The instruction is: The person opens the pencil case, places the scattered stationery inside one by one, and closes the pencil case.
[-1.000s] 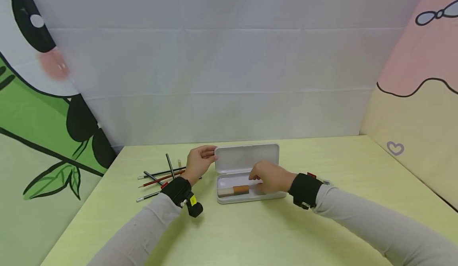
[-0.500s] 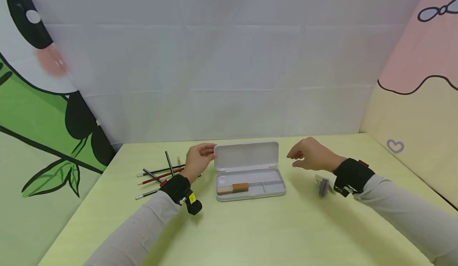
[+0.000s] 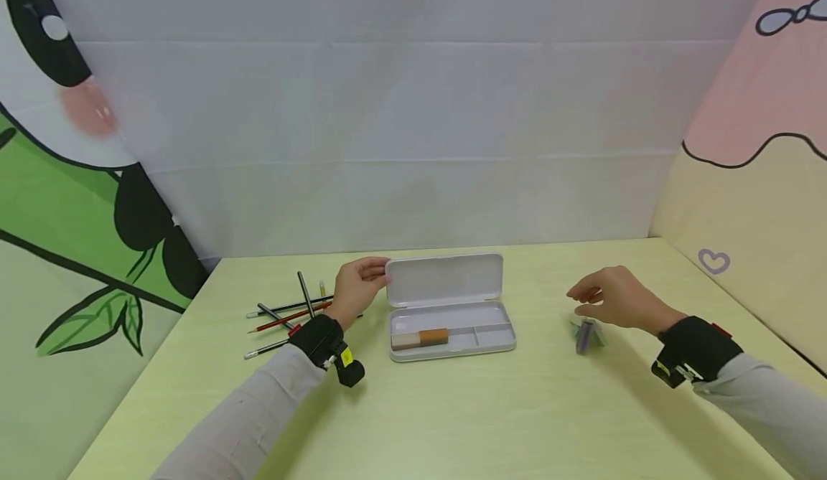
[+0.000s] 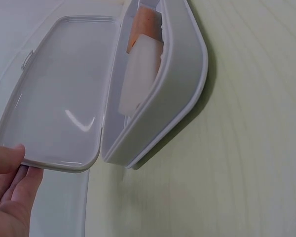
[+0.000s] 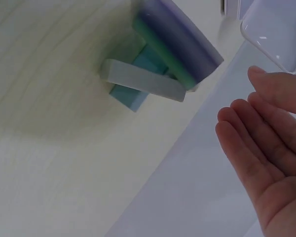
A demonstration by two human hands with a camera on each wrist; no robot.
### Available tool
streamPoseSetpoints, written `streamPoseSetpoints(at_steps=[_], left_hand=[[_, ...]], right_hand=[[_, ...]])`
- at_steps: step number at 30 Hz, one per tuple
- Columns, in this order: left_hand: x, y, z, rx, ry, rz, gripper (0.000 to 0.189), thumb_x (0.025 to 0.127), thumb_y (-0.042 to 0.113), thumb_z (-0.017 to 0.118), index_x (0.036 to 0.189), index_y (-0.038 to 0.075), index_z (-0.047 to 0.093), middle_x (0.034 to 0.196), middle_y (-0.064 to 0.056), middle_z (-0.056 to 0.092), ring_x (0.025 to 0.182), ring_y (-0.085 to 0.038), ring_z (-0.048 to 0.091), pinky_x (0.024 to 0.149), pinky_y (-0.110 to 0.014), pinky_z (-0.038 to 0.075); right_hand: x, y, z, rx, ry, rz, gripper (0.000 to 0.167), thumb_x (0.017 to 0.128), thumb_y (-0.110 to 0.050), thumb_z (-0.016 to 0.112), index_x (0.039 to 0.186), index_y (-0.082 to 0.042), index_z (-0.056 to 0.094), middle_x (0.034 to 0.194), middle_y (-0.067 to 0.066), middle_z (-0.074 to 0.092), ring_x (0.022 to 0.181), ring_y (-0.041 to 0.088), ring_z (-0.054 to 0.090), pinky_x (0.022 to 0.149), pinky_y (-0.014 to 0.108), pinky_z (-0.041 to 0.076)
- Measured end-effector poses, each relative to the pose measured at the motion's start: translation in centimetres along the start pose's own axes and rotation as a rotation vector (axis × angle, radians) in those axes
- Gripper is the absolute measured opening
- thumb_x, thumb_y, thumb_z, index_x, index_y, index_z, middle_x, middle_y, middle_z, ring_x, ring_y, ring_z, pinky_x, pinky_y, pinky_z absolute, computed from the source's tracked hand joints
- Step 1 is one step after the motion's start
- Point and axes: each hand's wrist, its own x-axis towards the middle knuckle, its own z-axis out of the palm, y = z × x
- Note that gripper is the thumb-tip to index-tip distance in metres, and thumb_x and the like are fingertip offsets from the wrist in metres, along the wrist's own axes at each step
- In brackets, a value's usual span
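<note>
A white pencil case [image 3: 494, 315] stands open on the table, with an orange-and-white eraser [image 3: 418, 339] in its front part. My left hand [image 3: 355, 290] pinches the left edge of the raised lid [image 4: 64, 94] between thumb and fingers. To the right of the case, my right hand [image 3: 623, 299] hovers over a small pile of erasers, fingers relaxed and holding nothing. In the right wrist view that pile shows a purple-and-green eraser [image 5: 180, 44], a whitish block [image 5: 145, 81] and a teal block [image 5: 126, 97], one across another.
Several pencils [image 3: 284, 320] lie crossed in a heap to the left of the case, partly behind the left hand and wrist. A pale cloth wall [image 3: 413, 207] closes off the back of the pale yellow table [image 3: 452, 415].
My right hand has come up out of the case and moved right to above the eraser pile. The left hand has stayed on the lid.
</note>
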Motion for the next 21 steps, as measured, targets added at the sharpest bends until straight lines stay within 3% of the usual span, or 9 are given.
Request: streamPoseSetpoints(at_steps=[7, 12, 21], left_hand=[[0.0, -0.1, 0.0, 0.001, -0.008, 0.017, 0.028, 0.097, -0.01, 0.069, 0.124, -0.012, 0.07, 0.119, -0.029, 0.074, 0.115, -0.041, 0.071, 0.092, -0.031, 0.064], [0.0, -0.1, 0.0, -0.004, -0.01, 0.016, 0.027, 0.097, -0.01, 0.069, 0.124, -0.012, 0.07, 0.119, -0.029, 0.073, 0.115, -0.041, 0.071, 0.091, -0.031, 0.064], [0.1, -0.2, 0.0, -0.008, -0.005, 0.006, 0.028, 0.096, -0.012, 0.07, 0.124, -0.012, 0.071, 0.119, -0.028, 0.074, 0.114, -0.039, 0.072, 0.09, -0.028, 0.064]], right_hand=[[-2.6, -0.6, 1.0, -0.024, 0.136, 0.122, 0.026, 0.082, -0.007, 0.09, 0.101, 0.006, 0.079, 0.096, 0.016, 0.078, 0.081, 0.027, 0.072, 0.072, 0.034, 0.063], [-4.1, -1.2, 1.8, -0.014, 0.181, 0.242, 0.027, 0.084, -0.011, 0.089, 0.102, 0.007, 0.079, 0.094, 0.016, 0.078, 0.082, 0.03, 0.074, 0.069, 0.028, 0.059], [-6.0, -2.0, 4.2, 0.006, 0.308, 0.402, 0.023, 0.085, -0.015, 0.089, 0.096, 0.005, 0.081, 0.081, 0.011, 0.078, 0.07, 0.021, 0.07, 0.062, 0.027, 0.051]])
